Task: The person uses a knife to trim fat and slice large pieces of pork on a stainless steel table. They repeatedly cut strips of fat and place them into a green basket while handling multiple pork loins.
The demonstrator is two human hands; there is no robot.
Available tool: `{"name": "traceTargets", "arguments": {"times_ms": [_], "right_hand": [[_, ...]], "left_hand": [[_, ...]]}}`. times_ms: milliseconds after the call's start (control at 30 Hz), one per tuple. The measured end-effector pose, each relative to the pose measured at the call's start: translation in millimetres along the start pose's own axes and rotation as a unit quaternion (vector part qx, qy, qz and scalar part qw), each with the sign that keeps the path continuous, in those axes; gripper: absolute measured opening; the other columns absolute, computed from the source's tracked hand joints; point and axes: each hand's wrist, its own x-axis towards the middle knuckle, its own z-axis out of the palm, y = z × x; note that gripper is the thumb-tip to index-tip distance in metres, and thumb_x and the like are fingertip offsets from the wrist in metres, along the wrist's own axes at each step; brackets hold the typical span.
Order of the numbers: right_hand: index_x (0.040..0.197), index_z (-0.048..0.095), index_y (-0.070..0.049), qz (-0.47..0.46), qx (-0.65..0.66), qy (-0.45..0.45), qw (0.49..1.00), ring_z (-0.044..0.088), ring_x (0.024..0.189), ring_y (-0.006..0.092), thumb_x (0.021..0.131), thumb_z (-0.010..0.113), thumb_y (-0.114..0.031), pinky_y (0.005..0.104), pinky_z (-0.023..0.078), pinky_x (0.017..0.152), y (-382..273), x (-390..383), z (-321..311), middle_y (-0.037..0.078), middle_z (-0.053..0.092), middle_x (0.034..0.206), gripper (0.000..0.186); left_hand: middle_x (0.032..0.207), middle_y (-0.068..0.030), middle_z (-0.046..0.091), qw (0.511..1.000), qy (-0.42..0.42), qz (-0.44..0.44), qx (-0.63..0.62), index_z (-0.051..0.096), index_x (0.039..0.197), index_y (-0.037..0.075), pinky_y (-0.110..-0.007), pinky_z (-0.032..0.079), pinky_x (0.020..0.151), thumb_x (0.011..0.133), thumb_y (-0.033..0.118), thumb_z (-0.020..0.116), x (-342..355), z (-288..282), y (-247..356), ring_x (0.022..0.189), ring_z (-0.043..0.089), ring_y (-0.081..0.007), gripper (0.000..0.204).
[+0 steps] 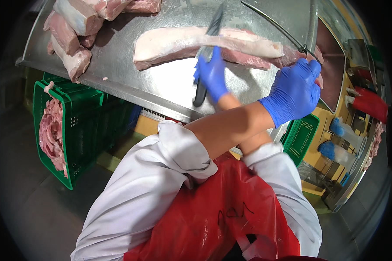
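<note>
My forearms cross, the left over the right. My left hand (292,91), in a blue glove, is closed in a fist at the right end of a long strip of pork (170,43). From that fist a thin dark rod with a small guard, seemingly a sharpening steel (276,25), slants up and left; its handle is hidden. My right hand (214,75), also blue-gloved and slightly blurred, is closed on a knife (200,93) with a black handle. The blade points away across the strip, which has a pale fat layer above pink meat.
Several pork chunks (67,32) lie at the metal table's (117,85) far left. Below them stands a green crate (67,126) holding pink trimmings (52,132). Another green crate (300,137) sits beneath the table's right side, near a rack with bagged items (335,150).
</note>
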Motion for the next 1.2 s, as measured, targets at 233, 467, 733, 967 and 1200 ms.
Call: {"name": "traceTargets", "arguments": {"times_ms": [233, 467, 733, 967, 1200], "right_hand": [[0.164, 0.018, -0.009, 0.044, 0.070, -0.052, 0.995, 0.066, 0.066, 0.0181, 0.098, 0.053, -0.008, 0.0353, 0.059, 0.060, -9, 0, 40, 0.015, 0.069, 0.092, 0.075], [0.164, -0.002, -0.012, -0.004, -0.030, -0.078, 0.996, 0.067, 0.063, 0.0233, 0.101, 0.049, -0.017, 0.0356, 0.059, 0.060, 1, -67, 93, 0.013, 0.068, 0.082, 0.081], [0.163, -0.002, -0.019, -0.007, -0.030, -0.061, 0.998, 0.064, 0.057, 0.0201, 0.100, 0.052, -0.016, 0.0353, 0.057, 0.052, -2, -62, 146, 0.013, 0.064, 0.082, 0.084], [0.161, 0.007, -0.016, -0.002, -0.007, -0.054, 0.999, 0.063, 0.057, 0.0210, 0.098, 0.053, -0.012, 0.0355, 0.056, 0.052, -11, -35, 193, 0.014, 0.063, 0.086, 0.077], [0.158, 0.017, -0.014, 0.021, 0.069, -0.040, 0.997, 0.063, 0.057, 0.0220, 0.097, 0.053, -0.009, 0.0358, 0.056, 0.053, -31, 8, 212, 0.016, 0.063, 0.090, 0.071]], "left_hand": [[0.085, -0.0161, 0.062, 0.994, -0.032, 0.007, -0.108, 0.054, 0.097, 0.003, -0.048, 0.052, 0.069, 0.081, 0.007, 0.062, 0, -15, 38, 0.075, 0.065, -0.0375, 0.019], [0.080, -0.0145, 0.061, 0.989, 0.012, 0.072, -0.129, 0.053, 0.094, 0.000, -0.046, 0.052, 0.067, 0.079, 0.003, 0.061, 16, -40, 61, 0.072, 0.065, -0.0358, 0.017], [0.078, -0.0148, 0.061, 0.981, 0.004, 0.079, -0.175, 0.053, 0.093, 0.000, -0.045, 0.050, 0.065, 0.080, 0.002, 0.060, 22, -58, 90, 0.072, 0.064, -0.0361, 0.015], [0.076, -0.0150, 0.060, 0.973, -0.007, 0.087, -0.215, 0.053, 0.091, -0.001, -0.044, 0.049, 0.064, 0.080, 0.001, 0.058, 24, -79, 114, 0.071, 0.064, -0.0363, 0.013], [0.074, -0.0152, 0.059, 0.957, -0.027, 0.088, -0.274, 0.053, 0.090, -0.001, -0.044, 0.048, 0.063, 0.080, 0.000, 0.057, 23, -108, 151, 0.071, 0.064, -0.0365, 0.011]]}}
